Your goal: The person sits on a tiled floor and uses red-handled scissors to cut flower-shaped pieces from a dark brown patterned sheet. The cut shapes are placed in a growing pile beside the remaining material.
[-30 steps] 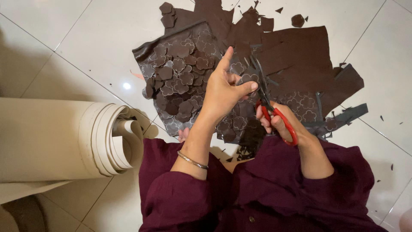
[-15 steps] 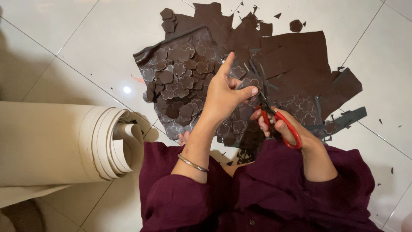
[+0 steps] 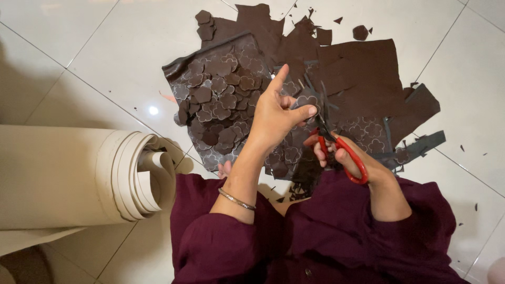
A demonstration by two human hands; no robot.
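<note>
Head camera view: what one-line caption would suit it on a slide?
Right hand works red-handled scissors on a brown piece held by the left hand, above brown flower cutouts on floor tiles.

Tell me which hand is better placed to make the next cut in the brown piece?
The right hand: it already grips the red-handled scissors, blades at the small brown piece, which the left hand pinches.
</note>
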